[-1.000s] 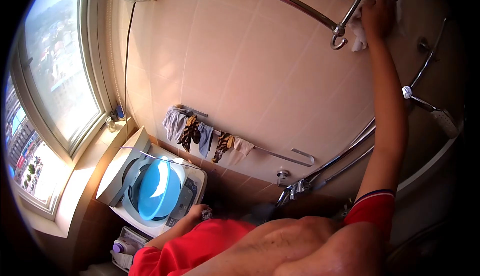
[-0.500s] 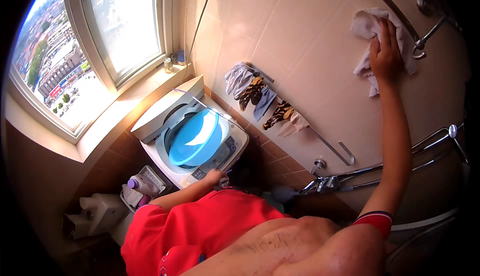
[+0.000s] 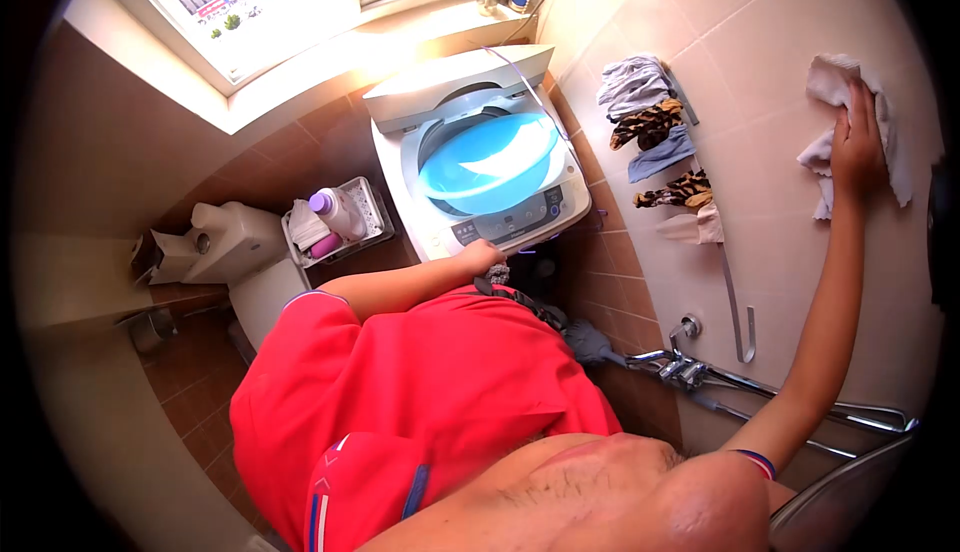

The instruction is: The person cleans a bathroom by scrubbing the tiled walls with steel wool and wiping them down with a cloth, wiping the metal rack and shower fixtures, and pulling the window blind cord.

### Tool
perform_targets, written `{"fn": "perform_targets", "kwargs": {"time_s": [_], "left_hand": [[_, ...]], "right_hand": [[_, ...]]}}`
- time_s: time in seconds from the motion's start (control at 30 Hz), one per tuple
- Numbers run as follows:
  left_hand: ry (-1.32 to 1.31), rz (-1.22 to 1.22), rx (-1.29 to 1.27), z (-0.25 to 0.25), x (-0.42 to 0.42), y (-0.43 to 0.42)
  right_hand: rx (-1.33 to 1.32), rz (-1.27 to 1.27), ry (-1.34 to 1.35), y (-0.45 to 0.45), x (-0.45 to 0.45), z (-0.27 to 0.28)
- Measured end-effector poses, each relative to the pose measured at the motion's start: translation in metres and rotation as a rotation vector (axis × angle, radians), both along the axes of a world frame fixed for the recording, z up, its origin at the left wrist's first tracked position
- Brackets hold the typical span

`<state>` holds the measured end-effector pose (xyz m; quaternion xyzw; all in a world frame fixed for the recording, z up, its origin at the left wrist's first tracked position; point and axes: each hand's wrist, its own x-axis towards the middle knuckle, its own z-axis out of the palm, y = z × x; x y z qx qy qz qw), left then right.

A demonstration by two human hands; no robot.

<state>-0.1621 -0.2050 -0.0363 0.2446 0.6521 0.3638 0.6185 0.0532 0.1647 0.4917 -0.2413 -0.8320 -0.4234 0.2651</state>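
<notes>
My right hand presses a white cloth against the tiled wall, fingers stretched over it. The cloth's loose ends hang at both sides of the hand. Low at the front edge of a top-loading washing machine, my left hand is closed. A small grey, patterned bunch shows just below those fingers; what it is I cannot make out. A blue basin rests tilted in the machine's open top.
Small garments hang from a metal wall rack. Below it are a chrome shower mixer and pipes. A basket with bottles stands left of the machine, near a toilet. Two small jars sit on the windowsill.
The view has turned, so the window sits higher and the basket and toilet show more fully. My right hand remains on the cloth at the wall; my left stays by the machine.
</notes>
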Motion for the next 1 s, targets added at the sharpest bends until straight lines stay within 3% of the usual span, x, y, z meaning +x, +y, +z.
{"fn": "perform_targets", "kwargs": {"time_s": [0.1,0.27,0.5,0.57,0.6,0.73,0.83,0.97,1.0], "left_hand": [[-0.004,0.057,-0.028,0.026,-0.004,-0.015],[0.045,0.115,-0.092,0.040,-0.012,-0.034],[0.024,0.279,-0.006,0.007,0.013,-0.059],[0.076,0.237,-0.021,-0.003,0.026,-0.066],[0.088,0.235,-0.117,0.030,0.028,-0.069],[0.156,0.193,-0.075,0.040,0.033,-0.087],[0.055,0.162,-0.033,0.060,0.038,-0.091],[0.027,0.134,0.137,0.034,0.044,-0.085],[0.036,0.148,0.088,0.054,0.042,-0.085]], "right_hand": [[0.048,0.091,-0.068,0.002,-0.004,-0.014],[-0.043,0.245,0.055,0.002,-0.004,-0.032],[-0.132,0.269,0.085,-0.024,0.036,-0.077],[-0.148,0.267,0.107,-0.028,0.044,-0.080],[-0.162,0.258,0.118,-0.030,0.048,-0.081],[0.013,0.379,0.227,-0.010,0.059,-0.091],[0.045,0.399,0.267,-0.009,0.057,-0.097],[0.035,0.392,0.272,-0.004,0.061,-0.098],[0.048,0.400,0.264,-0.004,0.060,-0.096]]}}
